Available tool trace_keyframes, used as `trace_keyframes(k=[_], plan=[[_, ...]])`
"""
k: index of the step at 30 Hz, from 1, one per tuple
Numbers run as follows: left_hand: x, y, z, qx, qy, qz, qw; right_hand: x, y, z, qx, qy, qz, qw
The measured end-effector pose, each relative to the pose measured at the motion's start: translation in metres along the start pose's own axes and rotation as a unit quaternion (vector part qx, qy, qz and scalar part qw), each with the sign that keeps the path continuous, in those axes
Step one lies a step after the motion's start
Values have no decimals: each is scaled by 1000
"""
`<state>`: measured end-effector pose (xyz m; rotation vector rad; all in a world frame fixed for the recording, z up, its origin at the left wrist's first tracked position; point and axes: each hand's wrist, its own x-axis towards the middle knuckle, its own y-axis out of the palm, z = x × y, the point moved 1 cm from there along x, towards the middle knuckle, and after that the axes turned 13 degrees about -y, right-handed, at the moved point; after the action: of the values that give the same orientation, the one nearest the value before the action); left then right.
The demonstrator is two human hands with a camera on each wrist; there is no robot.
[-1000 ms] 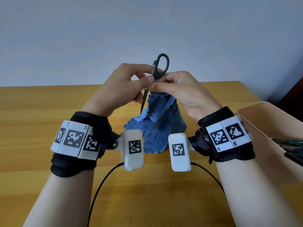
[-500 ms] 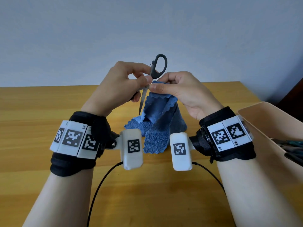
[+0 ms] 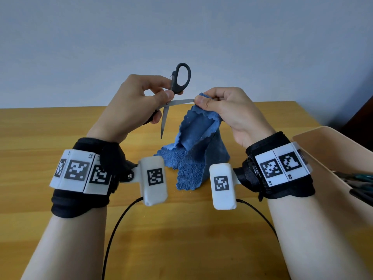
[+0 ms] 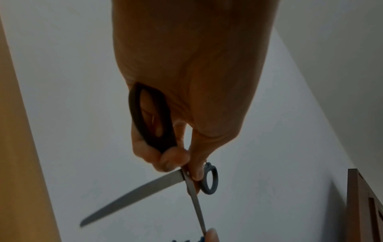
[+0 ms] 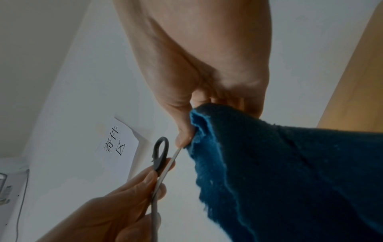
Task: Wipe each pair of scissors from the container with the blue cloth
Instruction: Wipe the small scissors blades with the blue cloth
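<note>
Black-handled scissors (image 3: 177, 85) are held up above the wooden table (image 3: 60, 134) with their blades spread wide apart. My left hand (image 3: 141, 100) grips them at the pivot and handles (image 4: 153, 124). One blade (image 3: 164, 120) points down; the other (image 3: 181, 102) runs right, its tip pinched inside the blue cloth (image 3: 197, 138). My right hand (image 3: 228, 110) pinches that fold of cloth (image 5: 269, 163) round the blade tip (image 5: 176, 153). The cloth's lower end drapes onto the table.
A beige container (image 3: 333, 158) stands at the right edge with more scissors (image 3: 359, 178) inside. Black cables (image 3: 117, 229) run from the wrist cameras across the near table. A wall rises behind the table's far edge.
The blades have swung from nearly together to wide apart. My right hand, with the cloth, has slid out along one blade to its tip, and my hands have drawn apart.
</note>
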<state>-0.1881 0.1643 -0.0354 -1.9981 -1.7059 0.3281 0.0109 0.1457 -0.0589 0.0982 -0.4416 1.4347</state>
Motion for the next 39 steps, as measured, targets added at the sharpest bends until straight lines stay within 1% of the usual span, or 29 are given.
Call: trace_keyframes(k=[3, 5, 7, 9, 12, 16, 18, 23, 26, 29, 33, 35, 37, 39], plan=[[1, -3, 2, 3, -4, -8, 1000, 2, -1, -4, 28, 6, -63, 998], [1, -5, 4, 2, -8, -2, 1000, 4, -6, -6, 54, 10, -107, 993], [1, -6, 4, 0, -12, 13, 1000, 4, -9, -5, 70, 19, -117, 990], [0, -4, 3, -1, -15, 25, 1000, 4, -8, -4, 98, 21, -93, 991], [0, -2, 2, 4, -12, 28, 1000, 2, -4, -1, 139, 7, -24, 990], [1, 0, 3, 8, -8, 25, 1000, -1, 0, 5, 146, 0, 62, 987], [2, 2, 2, 17, 0, 26, 1000, -3, 4, 6, 142, 2, 81, 987], [2, 7, 0, 35, 10, 23, 999, -4, 12, 6, 88, -13, 104, 991], [2, 6, -1, 29, 10, 23, 999, -3, 10, 2, 97, 4, 80, 992], [2, 6, -1, 27, 10, 23, 999, -3, 11, 1, 92, -2, 60, 994], [1, 4, -1, 7, 0, 27, 1000, -3, 10, 4, 80, -14, 59, 995], [1, 0, 0, -5, -6, 23, 1000, -3, 6, 6, 78, -13, 46, 996], [2, -3, 2, -13, -11, 13, 1000, -1, 0, 6, 78, -19, -2, 997], [2, -6, 2, -18, -14, 0, 1000, 0, -7, 4, 83, -28, -71, 994]])
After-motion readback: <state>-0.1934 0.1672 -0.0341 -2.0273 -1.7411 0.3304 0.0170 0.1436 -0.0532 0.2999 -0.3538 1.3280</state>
